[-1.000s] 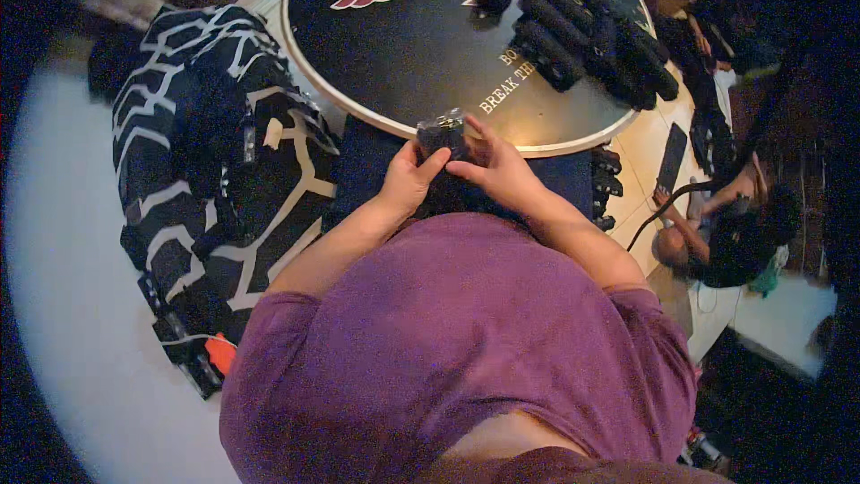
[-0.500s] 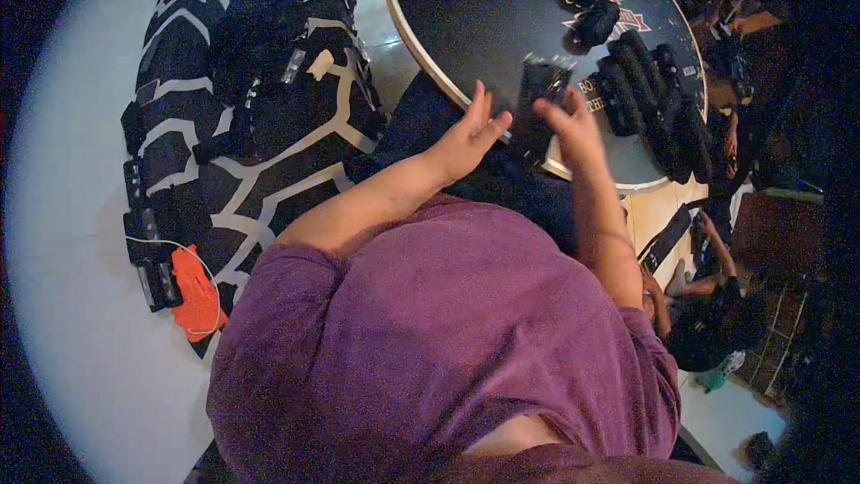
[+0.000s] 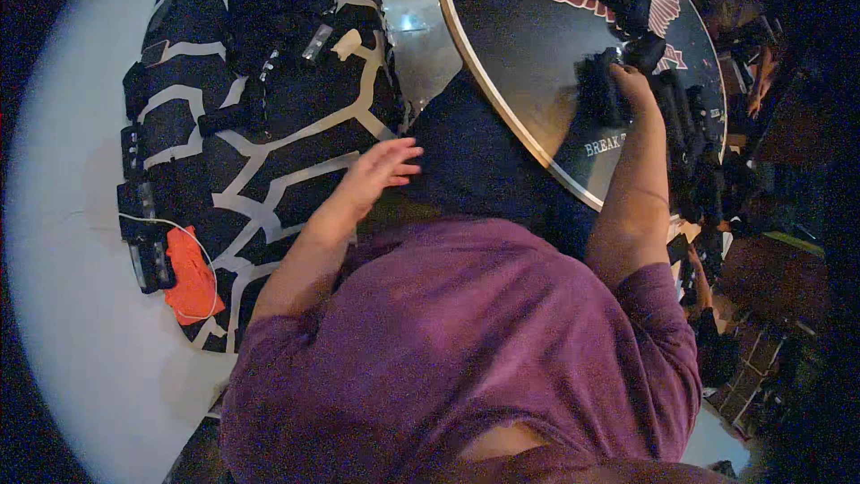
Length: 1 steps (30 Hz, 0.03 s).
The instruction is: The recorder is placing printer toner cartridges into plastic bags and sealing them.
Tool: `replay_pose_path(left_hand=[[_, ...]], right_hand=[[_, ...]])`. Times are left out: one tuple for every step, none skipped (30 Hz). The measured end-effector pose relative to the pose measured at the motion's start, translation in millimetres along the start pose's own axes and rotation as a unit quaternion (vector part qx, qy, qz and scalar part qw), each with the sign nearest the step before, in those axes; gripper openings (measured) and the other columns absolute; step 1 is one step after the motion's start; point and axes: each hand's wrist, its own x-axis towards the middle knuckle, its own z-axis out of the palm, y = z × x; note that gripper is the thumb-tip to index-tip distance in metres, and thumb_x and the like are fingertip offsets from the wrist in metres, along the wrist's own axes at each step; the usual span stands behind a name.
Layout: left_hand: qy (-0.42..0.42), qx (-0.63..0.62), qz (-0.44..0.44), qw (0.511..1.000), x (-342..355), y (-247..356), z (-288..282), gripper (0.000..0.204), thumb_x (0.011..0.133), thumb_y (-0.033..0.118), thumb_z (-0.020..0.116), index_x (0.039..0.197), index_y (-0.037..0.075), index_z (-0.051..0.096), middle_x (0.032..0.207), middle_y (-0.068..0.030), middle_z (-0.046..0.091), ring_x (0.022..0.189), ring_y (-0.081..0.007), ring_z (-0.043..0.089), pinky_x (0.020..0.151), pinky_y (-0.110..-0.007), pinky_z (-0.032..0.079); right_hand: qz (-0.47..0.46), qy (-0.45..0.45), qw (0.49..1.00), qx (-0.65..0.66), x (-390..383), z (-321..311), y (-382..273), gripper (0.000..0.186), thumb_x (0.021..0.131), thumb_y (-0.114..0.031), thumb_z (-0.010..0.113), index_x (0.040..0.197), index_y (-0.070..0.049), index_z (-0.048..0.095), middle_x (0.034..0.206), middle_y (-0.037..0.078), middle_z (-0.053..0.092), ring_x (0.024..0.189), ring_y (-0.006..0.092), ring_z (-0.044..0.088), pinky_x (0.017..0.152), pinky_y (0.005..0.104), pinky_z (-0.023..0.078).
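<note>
Over the round black table [image 3: 537, 63], my right hand [image 3: 634, 85] is closed on a dark black item [image 3: 602, 90]. Motion smears it, so I cannot make out its kind. Just beyond it lies another black bundle [image 3: 640, 13], partly across the table's red wing emblem. My left hand [image 3: 385, 170] holds nothing and hangs with its fingers loosely apart, between the patterned cover [image 3: 305, 139] and my dark-clothed lap [image 3: 484, 143].
Several black rolled pieces [image 3: 685, 116] lie along the table's right side. On the black-and-white cover are a beige piece [image 3: 348, 45], small black devices [image 3: 150, 260] and an orange cloth [image 3: 191, 278] with a white cable. Another person's arm [image 3: 701, 278] shows at the right.
My right hand has moved forward and right over the table with the black item. My left hand has drawn away to the left and back. The whole view has shifted slightly.
</note>
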Motion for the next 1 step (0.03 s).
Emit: replay_pose_path(left_hand=[[0.003,-0.006,-0.001,1.0,4.8,-1.6,-4.7,0.047,0.095,0.034,0.048,0.133,0.008,0.042,0.132,-0.0108,0.05,0.116,-0.025,0.051,0.096,-0.037,0.042]], right_hand=[[0.031,0.062,0.991,-0.117,-0.1,2.2,-13.9,0.073,0.076,-0.05,0.059,0.131,-0.004,0.048,0.13,0.023,0.049,0.121,0.0344,0.048,0.101,0.0375,0.038]])
